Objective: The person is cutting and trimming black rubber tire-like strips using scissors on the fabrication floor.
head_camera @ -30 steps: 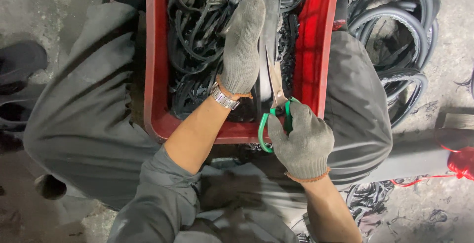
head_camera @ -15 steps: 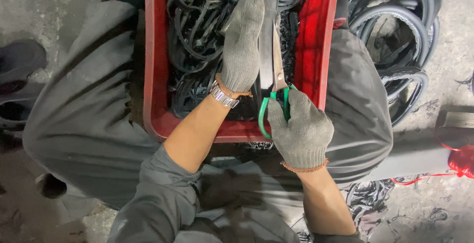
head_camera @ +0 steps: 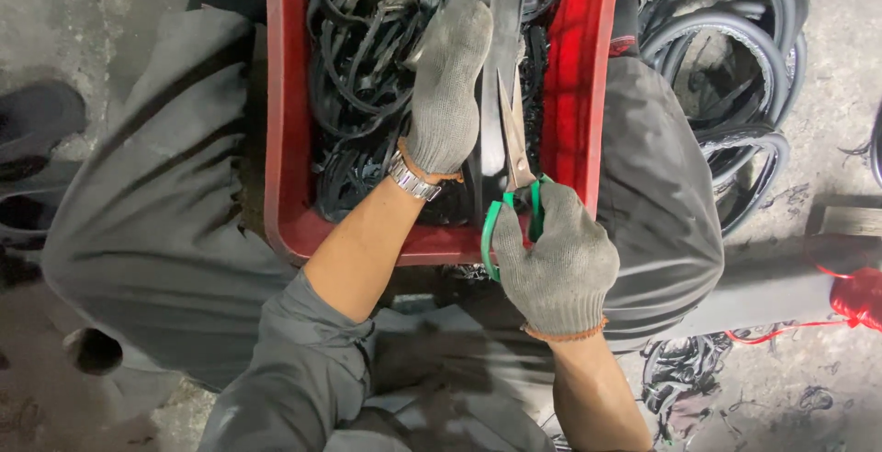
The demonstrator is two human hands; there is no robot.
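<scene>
The gloved right hand (head_camera: 558, 266) gripped green-handled scissors (head_camera: 511, 197), blades along a flat black rubber strip (head_camera: 501, 11). The gloved left hand (head_camera: 448, 89) pressed that strip down over the red crate (head_camera: 285, 140) of tangled rubber scraps (head_camera: 358, 75) between the knees. Beyond lay black tyres (head_camera: 735, 57).

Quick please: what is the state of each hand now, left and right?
Left hand: closed on a dark rubber strip over the red crate.
Right hand: closed on green scissors, cutting along the strip.
</scene>
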